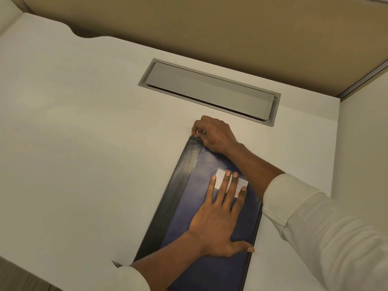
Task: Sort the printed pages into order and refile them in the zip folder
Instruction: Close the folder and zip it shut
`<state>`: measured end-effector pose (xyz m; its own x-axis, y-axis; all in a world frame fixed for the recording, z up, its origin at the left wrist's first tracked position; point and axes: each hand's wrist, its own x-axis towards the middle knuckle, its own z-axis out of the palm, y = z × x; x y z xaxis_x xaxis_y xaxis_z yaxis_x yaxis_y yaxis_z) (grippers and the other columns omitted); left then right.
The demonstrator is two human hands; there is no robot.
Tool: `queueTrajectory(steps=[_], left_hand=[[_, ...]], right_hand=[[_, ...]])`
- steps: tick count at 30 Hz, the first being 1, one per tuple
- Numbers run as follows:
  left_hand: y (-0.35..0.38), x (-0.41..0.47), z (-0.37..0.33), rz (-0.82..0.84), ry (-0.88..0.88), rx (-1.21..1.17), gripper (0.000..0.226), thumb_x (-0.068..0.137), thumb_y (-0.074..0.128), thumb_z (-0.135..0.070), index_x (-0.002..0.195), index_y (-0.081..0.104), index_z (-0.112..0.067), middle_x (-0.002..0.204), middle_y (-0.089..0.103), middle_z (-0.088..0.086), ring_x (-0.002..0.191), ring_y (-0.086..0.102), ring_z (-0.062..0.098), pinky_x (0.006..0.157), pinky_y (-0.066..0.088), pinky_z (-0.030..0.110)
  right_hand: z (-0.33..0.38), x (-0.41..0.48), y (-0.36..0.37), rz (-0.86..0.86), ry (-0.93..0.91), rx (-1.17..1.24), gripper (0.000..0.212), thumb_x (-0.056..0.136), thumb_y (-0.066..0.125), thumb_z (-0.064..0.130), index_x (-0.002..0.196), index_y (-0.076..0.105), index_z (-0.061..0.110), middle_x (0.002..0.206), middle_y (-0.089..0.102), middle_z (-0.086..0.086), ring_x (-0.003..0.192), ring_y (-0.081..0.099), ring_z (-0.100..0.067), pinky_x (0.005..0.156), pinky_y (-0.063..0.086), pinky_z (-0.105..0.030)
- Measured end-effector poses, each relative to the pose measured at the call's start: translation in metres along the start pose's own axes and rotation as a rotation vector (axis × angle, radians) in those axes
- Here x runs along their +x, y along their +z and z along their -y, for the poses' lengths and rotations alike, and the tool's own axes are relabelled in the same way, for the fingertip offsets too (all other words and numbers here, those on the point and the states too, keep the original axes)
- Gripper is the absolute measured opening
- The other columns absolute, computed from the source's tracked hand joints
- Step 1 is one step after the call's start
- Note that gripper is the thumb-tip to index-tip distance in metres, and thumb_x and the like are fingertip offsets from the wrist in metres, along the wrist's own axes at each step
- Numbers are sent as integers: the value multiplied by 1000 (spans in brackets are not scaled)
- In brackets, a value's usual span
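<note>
A dark blue zip folder (189, 206) with a black strip along its left side lies flat on the white desk, its long side running away from me. My left hand (218, 217) presses flat on its cover, fingers straight and spread over a small white lined label (220, 175). My right hand (214, 135) is at the folder's far corner, fingers curled and pinching something small at the zip's end. No printed pages show.
The white desk (84, 154) spreads wide to the left. A grey cable-tray flap (207, 89) is set into the desk just beyond the folder. A tan partition (231, 24) closes off the back, and a white side panel (361, 143) stands at the right.
</note>
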<state>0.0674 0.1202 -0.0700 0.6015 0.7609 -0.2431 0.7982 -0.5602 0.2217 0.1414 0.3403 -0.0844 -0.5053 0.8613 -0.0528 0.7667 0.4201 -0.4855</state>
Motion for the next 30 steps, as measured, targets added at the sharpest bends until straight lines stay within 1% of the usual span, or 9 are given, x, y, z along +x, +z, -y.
queueTrajectory(steps=[5,11,14,18,22,24,26,28,30], left_hand=[[-1,-1,-1,-4,-1,10,133,80,32,-99,166,-5,-5,171,-20,24,157,-24,44,125,4,70],[1,-1,-1,-12,5,10,134,79,33,-100,166,-8,-7,171,-22,23,157,-24,43,125,2,69],[3,-3,-1,-28,5,0,135,78,34,-101,166,-11,-9,171,-22,21,158,-24,40,126,2,67],[6,-4,1,-74,14,-32,135,78,36,-100,166,-13,-11,173,-21,17,159,-24,36,128,1,64],[9,-6,16,-89,24,-58,117,87,38,-92,169,-4,-20,174,-19,11,158,-29,30,129,2,59],[9,-15,24,-109,-21,-57,111,87,37,-91,169,2,-25,174,-21,8,157,-31,30,128,2,61],[8,-29,31,-122,-122,-28,112,84,31,-97,169,5,-30,174,-23,8,156,-32,33,125,0,68],[5,-45,38,-118,-256,8,116,77,24,-104,167,2,-35,173,-24,9,156,-31,38,120,-8,75],[3,-60,45,-102,-398,-24,121,70,22,-108,164,-8,-38,172,-28,9,155,-32,40,119,-14,75]], right_hand=[[-6,-11,-5,0,43,55,10,96,73,18,97,77,27,96,60,15,90,57,-13,81,53,-41],[-9,-34,-11,-11,110,22,28,97,65,5,108,82,25,102,67,7,95,62,-20,79,53,-39],[-10,-53,-12,-72,161,1,25,100,64,9,114,81,21,107,69,4,99,64,-21,81,52,-37],[-10,-87,-12,-156,197,-45,27,102,60,13,118,79,21,110,71,0,106,62,-22,83,53,-41],[-8,-136,-3,-307,249,-76,22,94,70,12,112,80,18,111,72,-5,107,61,-29,91,51,-46],[-4,-167,7,-387,310,-111,27,89,74,12,115,78,18,121,69,-9,114,61,-36,96,49,-49],[6,-199,17,-450,409,-142,32,90,72,22,122,74,21,136,61,-12,125,55,-36,105,41,-52],[18,-228,29,-532,539,-146,40,91,67,36,130,69,24,146,54,-15,133,48,-36,109,36,-53],[33,-252,42,-580,693,-39,51,96,66,44,142,62,23,155,46,-18,141,41,-37,113,35,-55]])
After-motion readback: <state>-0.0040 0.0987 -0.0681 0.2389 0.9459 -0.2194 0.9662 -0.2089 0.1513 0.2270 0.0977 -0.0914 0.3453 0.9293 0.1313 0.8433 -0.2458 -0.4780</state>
